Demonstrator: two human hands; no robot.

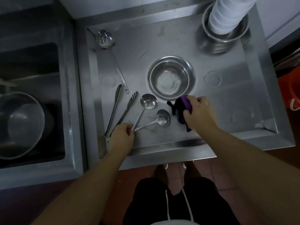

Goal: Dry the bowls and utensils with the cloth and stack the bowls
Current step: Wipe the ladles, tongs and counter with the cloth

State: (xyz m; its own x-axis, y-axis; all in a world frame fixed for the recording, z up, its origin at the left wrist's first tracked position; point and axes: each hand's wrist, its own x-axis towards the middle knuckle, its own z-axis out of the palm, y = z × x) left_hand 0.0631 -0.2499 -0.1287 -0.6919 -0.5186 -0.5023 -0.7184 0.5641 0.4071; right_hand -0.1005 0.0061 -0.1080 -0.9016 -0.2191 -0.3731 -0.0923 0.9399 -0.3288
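Note:
A single steel bowl (171, 78) stands upright in the middle of the steel draining table (227, 98). Just below it my right hand (198, 112) grips a bunched purple and black cloth (181, 109). Two small ladles lie side by side near the front, one (148, 102) to the upper left and one (163, 118) to the lower right. My left hand (123, 135) pinches the ends of their handles. Steel tongs (121, 111) lie just left of the ladles. A long-handled ladle (105, 40) lies at the far left. Stacked steel bowls (225, 36) stand at the back right.
A tall white stack (227, 15) rises out of the stacked bowls at the back right. A deep sink (32, 101) on the left holds a large steel pot (24, 124). Something orange (290, 91) stands past the table's right edge. The table has a raised rim.

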